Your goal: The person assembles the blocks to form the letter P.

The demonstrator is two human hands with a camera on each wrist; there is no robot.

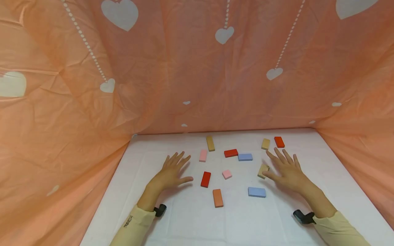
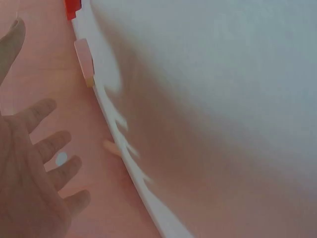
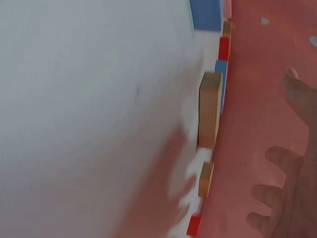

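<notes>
My left hand (image 1: 170,173) hovers over the left part of the white table, fingers spread and nothing in them. Nearest to it are a pink block (image 1: 203,155) and a red block (image 1: 206,179). On the other side my right hand (image 1: 289,174) is also spread and holds nothing. Its thumb overlaps a tan block (image 1: 263,171) in the head view; the right wrist view shows this tan block (image 3: 209,110) apart from the hand. Beyond the fingertips lie another tan block (image 1: 265,144) and a red block (image 1: 279,142).
Between the hands lie an orange block (image 1: 218,198), a small pink block (image 1: 226,174), a red block (image 1: 231,153) and two blue blocks, one nearer (image 1: 257,192), one farther (image 1: 245,157). A tan block (image 1: 210,143) lies farther back. Orange heart-patterned cloth (image 1: 197,78) encloses the table (image 1: 184,225).
</notes>
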